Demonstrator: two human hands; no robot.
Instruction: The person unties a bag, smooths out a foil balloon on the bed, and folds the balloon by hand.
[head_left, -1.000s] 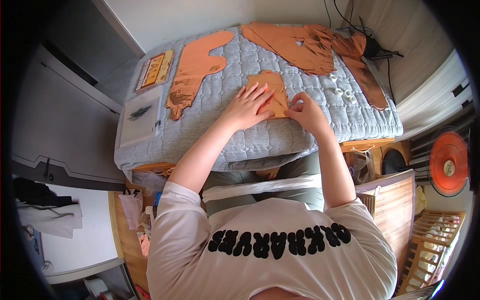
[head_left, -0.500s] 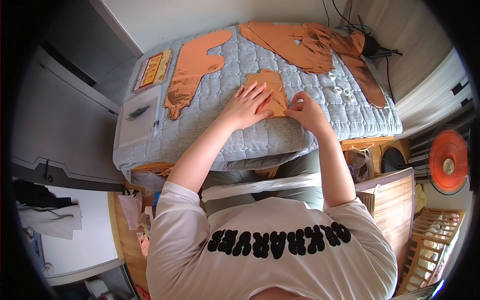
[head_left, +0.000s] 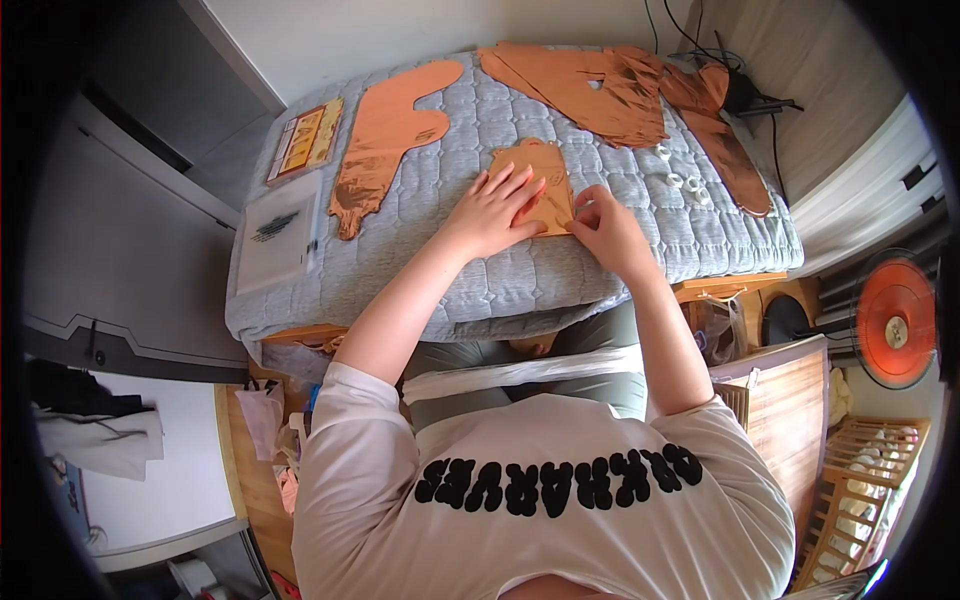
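A folded rose-gold foil balloon [head_left: 548, 165] lies on the quilted bed in front of me. My left hand [head_left: 495, 212] rests flat across its left half with the fingers spread. At the balloon's lower right corner, my right hand [head_left: 612, 232] is closed in a pinch on the edge. Its fingertips partly hide that corner. Left of my hands lies a flat, F-shaped foil balloon [head_left: 385, 130], wrinkled at its lower end. Beyond them another flat foil balloon [head_left: 590, 95] is spread out, with a long foil balloon [head_left: 728, 150] to its right.
Several small white rolls [head_left: 675, 181] sit on the grey quilt [head_left: 480, 290]. On the left are a printed packet [head_left: 305, 140] and a clear sheet-like pouch [head_left: 275, 235] with dark thin pieces inside. A red fan [head_left: 897, 320] stands at the right; a black device with cables [head_left: 740, 92] is at the back right.
My right hand has shifted slightly at the folded balloon's corner, its fingers drawn a little closer together. My left hand stays in place.
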